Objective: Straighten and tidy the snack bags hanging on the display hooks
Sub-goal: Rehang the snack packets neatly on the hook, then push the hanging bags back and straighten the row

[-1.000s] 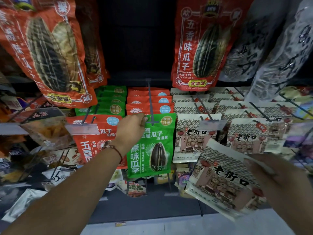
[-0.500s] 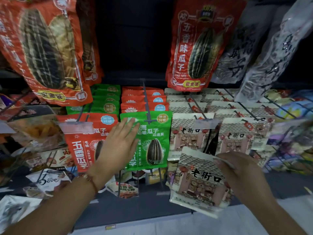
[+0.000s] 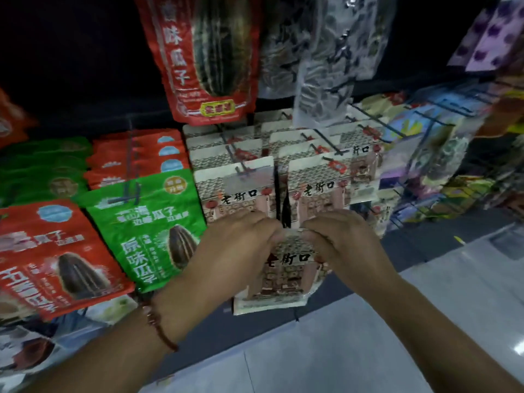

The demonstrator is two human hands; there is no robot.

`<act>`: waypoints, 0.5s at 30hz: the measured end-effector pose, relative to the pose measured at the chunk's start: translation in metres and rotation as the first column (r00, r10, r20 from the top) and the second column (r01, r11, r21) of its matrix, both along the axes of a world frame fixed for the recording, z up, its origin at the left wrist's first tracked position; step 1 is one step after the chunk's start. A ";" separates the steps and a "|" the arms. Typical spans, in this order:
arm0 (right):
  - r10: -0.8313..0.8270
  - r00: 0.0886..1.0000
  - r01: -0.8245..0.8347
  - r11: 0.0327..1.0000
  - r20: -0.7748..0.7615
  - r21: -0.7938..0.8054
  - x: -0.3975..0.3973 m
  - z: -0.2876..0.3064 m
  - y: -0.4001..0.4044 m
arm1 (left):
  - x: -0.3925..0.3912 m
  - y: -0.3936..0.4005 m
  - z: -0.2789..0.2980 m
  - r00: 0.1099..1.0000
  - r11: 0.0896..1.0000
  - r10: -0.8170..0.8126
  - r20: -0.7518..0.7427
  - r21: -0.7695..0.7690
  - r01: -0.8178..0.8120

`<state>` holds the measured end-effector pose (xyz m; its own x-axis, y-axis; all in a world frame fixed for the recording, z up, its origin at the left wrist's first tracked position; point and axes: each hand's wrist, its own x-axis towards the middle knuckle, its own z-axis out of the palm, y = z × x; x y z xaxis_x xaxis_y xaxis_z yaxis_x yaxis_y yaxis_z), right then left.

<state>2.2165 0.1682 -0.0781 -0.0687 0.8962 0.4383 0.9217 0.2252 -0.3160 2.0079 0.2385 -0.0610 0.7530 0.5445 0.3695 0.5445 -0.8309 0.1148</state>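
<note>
Both hands grip one white snack bag (image 3: 279,275) by its top edge — left hand (image 3: 241,245) at the top-left corner, right hand (image 3: 337,242) at the top-right, fingers curled over it. Bag hangs upright, just below and in front of 2 rows of matching white bags (image 3: 235,188) on hooks. Green seed bag (image 3: 147,222) w/ red bag (image 3: 56,251) to the left; big red bag (image 3: 204,52) above. Beaded bracelet (image 3: 158,327) on left wrist.

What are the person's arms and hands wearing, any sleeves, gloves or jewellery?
Both forearms are bare, with no sleeves in view, and neither the left hand nor the right hand wears a glove. The only item worn is a dark reddish-brown beaded bracelet around the left wrist. No rings or watch show.
</note>
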 end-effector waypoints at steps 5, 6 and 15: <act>-0.001 0.994 0.006 0.999 -0.108 0.050 0.104 -0.004 -0.006 | 0.107 0.001 0.007 0.999 0.997 0.040 -0.025 -0.068 -0.042; -0.006 0.993 0.009 0.999 -0.115 0.031 0.125 -0.004 -0.006 | 0.129 0.001 0.007 0.999 0.996 0.051 -0.013 -0.070 -0.052; -0.042 0.984 0.030 0.997 -0.174 -0.072 0.253 -0.001 0.031 | 0.258 0.017 -0.010 0.968 0.972 0.161 0.191 -0.200 -0.122</act>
